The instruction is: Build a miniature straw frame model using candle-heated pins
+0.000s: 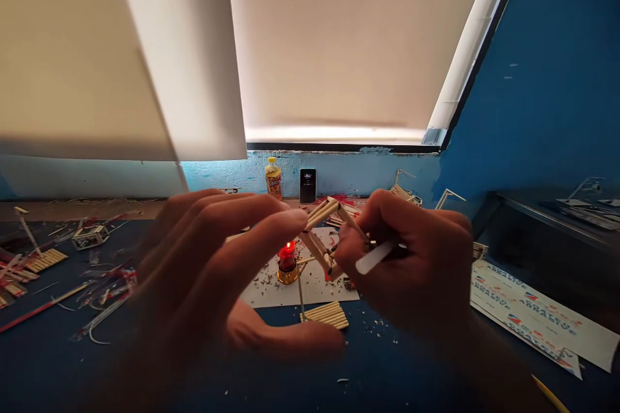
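My right hand (407, 258) pinches a small box-like frame of pale wooden sticks (317, 248) with dark ends, held up over the table. A whitish translucent rod with a rounded end (375, 258), perhaps a glue stick, also sticks out of that hand. My left hand (227, 264) is open, its fingers stretched out and the thumb well below them. Its foremost fingertip is at the frame's left corner; whether it touches, I cannot tell. Behind the frame burns a red candle (287, 259) in a gold holder (287, 275). A flat row of joined sticks (327, 316) lies below.
White paper (271, 297) with scattered dark bits lies under the candle. Plastic wrappers and sticks (109, 297) litter the left. A yellow-capped bottle (273, 179) and a dark phone-like device (307, 186) stand at the back. Printed abrasive sheets (542, 316) lie on the right.
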{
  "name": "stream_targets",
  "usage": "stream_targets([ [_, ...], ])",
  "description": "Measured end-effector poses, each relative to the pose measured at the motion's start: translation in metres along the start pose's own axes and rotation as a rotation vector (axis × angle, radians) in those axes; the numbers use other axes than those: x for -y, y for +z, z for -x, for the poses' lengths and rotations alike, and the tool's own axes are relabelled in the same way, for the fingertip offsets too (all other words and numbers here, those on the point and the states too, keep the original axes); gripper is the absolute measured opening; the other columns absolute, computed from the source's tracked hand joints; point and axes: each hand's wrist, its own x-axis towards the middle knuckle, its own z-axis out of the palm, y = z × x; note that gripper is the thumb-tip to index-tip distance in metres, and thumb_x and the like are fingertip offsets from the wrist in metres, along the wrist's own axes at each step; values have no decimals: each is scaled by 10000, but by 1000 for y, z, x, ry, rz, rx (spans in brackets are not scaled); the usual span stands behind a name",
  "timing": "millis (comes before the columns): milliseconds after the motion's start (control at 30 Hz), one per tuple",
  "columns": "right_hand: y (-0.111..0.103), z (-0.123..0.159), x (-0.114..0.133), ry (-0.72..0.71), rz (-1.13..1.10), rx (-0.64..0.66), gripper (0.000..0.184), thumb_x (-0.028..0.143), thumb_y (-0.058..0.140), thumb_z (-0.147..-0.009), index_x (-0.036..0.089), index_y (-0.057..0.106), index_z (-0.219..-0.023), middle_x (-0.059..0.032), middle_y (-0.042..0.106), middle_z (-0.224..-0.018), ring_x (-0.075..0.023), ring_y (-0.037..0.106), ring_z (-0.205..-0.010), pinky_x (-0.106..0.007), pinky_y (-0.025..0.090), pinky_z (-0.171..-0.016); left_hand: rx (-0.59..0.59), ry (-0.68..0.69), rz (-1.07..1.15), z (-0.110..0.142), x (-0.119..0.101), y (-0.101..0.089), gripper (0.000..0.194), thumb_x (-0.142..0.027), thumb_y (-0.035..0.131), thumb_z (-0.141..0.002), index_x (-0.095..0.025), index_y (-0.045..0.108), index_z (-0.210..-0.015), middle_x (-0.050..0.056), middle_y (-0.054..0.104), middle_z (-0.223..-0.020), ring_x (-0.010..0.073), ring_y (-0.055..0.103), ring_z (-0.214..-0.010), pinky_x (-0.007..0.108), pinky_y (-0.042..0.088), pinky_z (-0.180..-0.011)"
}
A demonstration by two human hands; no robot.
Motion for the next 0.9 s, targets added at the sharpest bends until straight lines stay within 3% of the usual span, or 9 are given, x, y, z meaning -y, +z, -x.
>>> stream_targets([
  [100,5,2,5,58,2,-21,239,151,653,-640,181,435,-549,109,344,-455,-20,265,-428,-187,281,-436,4,170,-227,-3,-6,6,695,-469,843,-761,-285,541,-1359,16,715,-1190,278,703,-1047,436,554,-959],
  [200,4,4,9,91,-40,-7,268,125,667,-643,179,419,-557,116,341,-454,-15,253,-427,-179,260,-429,52,120,-245,-4,-10,7,460,-397,736,-880,-305,580,-1302,8,724,-1177,245,728,-983,390,599,-888],
  [267,-1,4,9,95,-101,57,288,151,690,-703,186,431,-582,112,354,-460,-24,271,-427,-190,258,-429,26,84,-242,-2,-11,6,429,-376,738,-881,-313,602,-1283,-3,714,-1199,230,724,-994,365,591,-925],
  [400,-14,4,6,125,-335,151,293,395,644,-909,217,561,-692,65,451,-519,-78,379,-449,-251,257,-418,-25,77,-218,0,-7,6,545,-328,824,-809,-278,605,-1305,1,688,-1245,211,710,-1030,327,562,-986],
  [600,-4,-4,-15,143,-540,-193,403,412,617,-976,215,593,-625,24,465,-544,-109,377,-470,-311,292,-447,-39,115,-213,-8,-4,2,443,-434,786,-838,-283,639,-1228,-22,725,-1131,177,732,-914,276,614,-862],
  [733,-5,-10,-33,64,-639,-233,450,459,540,-1027,229,589,-643,10,523,-603,-146,537,-565,-327,437,-532,-30,49,-225,-6,-4,3,481,-443,802,-819,-318,633,-1252,-45,707,-1161,179,725,-935,276,597,-854],
  [833,-18,-16,-40,12,-436,13,357,385,557,-1032,234,625,-716,31,529,-600,-106,459,-496,-292,348,-453,-64,-34,-180,-3,-3,5,450,-493,790,-815,-368,644,-1222,-71,696,-1166,182,711,-954,303,577,-874],
  [900,-26,-20,-42,-52,-284,218,221,313,586,-1011,246,671,-818,22,601,-657,-112,507,-525,-291,353,-456,-73,-58,-155,-2,-2,5,466,-534,801,-785,-394,651,-1203,-80,698,-1158,193,709,-948,326,579,-867],
])
